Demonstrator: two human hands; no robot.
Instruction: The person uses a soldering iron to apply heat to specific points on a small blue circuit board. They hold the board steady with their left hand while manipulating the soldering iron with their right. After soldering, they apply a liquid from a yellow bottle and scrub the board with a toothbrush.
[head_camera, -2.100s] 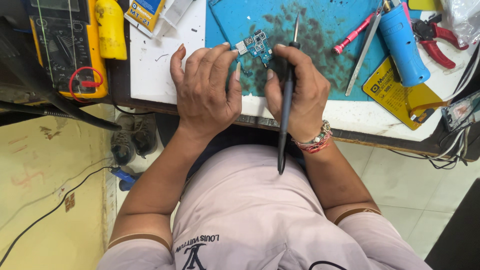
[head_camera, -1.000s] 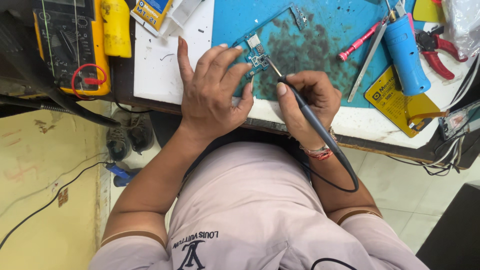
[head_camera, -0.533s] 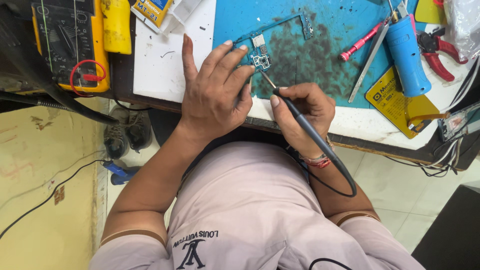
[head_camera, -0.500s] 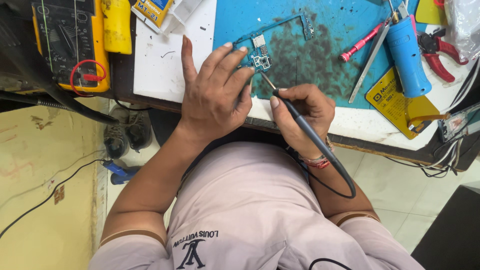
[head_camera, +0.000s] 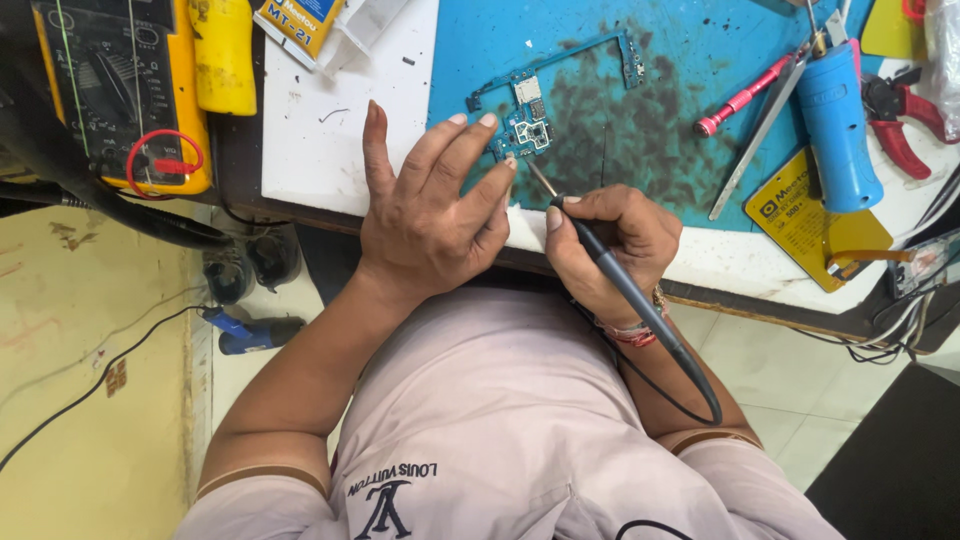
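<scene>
The circuit board (head_camera: 528, 125) lies on the blue mat (head_camera: 680, 40), pinned by left hand (head_camera: 430, 215) fingertips. The right hand (head_camera: 610, 245) grips the soldering iron (head_camera: 600, 262) (upright two seconds ago), tip now lowered to the board's edge.

Single head view — steep downward look, close over the workbench (head_camera: 350, 150).

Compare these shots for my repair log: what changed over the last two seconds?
The right hand swung the soldering iron from upright to tip-down at the circuit board. The left hand slid its fingers onto the board's edge. The blue mat and the tools stayed put.
</scene>
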